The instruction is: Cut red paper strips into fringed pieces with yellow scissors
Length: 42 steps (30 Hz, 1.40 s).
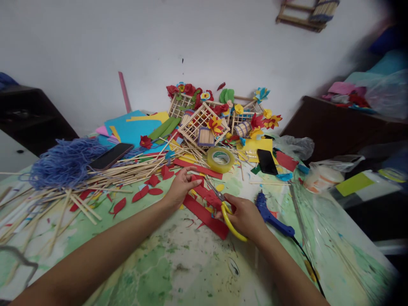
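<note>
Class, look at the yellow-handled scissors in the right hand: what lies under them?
Under the yellow-handled scissors lies red craft sheet. The right hand hides part of it, so what lies beneath the grip cannot be seen.

Your right hand (244,216) grips yellow-handled scissors (230,222) on red craft paper (204,214), your left hand (181,188) just beside it.

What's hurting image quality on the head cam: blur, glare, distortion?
Head view: wide-angle distortion bows the table edges; the far right corner darkens and smears the plastic bag; soft glare lies on the clear plastic sheet; the left hand, right hand and yellow-handled scissors stay sharp; light is flat, shadows faint.
</note>
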Tool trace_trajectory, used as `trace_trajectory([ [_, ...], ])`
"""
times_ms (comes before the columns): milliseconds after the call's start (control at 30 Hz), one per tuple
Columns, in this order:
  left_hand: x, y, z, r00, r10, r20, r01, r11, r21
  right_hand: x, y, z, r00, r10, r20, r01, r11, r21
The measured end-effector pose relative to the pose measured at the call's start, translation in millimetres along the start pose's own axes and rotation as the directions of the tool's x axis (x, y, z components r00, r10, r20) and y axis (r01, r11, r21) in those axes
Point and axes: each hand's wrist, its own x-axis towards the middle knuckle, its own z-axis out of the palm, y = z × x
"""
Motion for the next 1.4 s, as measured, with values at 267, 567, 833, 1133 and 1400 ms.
trace_trajectory([
  [267, 0.6, 1.0, 0.5, 1.0, 0.021, -0.012, -0.022, 0.999, -0.031, -0.4, -0.5, 1.4, 1.0, -0.004, -0.006, 0.004, 1.0, 0.0],
  [567, 1.1, -1.9, -1.8, 1.0, 0.021, 0.007, -0.021, 1.0, 0.014, -1.7, -2.5, 0.1, 1.0, -0.019, 0.003, 0.019, 0.999, -0.05],
  [833, 0.1, -5.6, -2.3, 0.996, -0.004, 0.091, -0.001, 0.999, 0.053, -0.8, -4.9, -2.8, 0.999, 0.005, 0.037, -0.002, 0.997, -0.08],
  [1133, 0.7, -6.9, -3.3, 0.995, -0.005, 0.101, 0.0, 0.999, 0.05, -0.8, -1.3, 0.4, 0.999, -0.022, 0.032, 0.024, 0.997, -0.071],
  [1400, -1.3, -4.8, -1.0, 0.996, -0.021, 0.085, 0.019, 1.0, 0.021, -0.6, -3.5, 0.8, 1.0, -0.005, 0.028, 0.006, 0.998, -0.064],
])
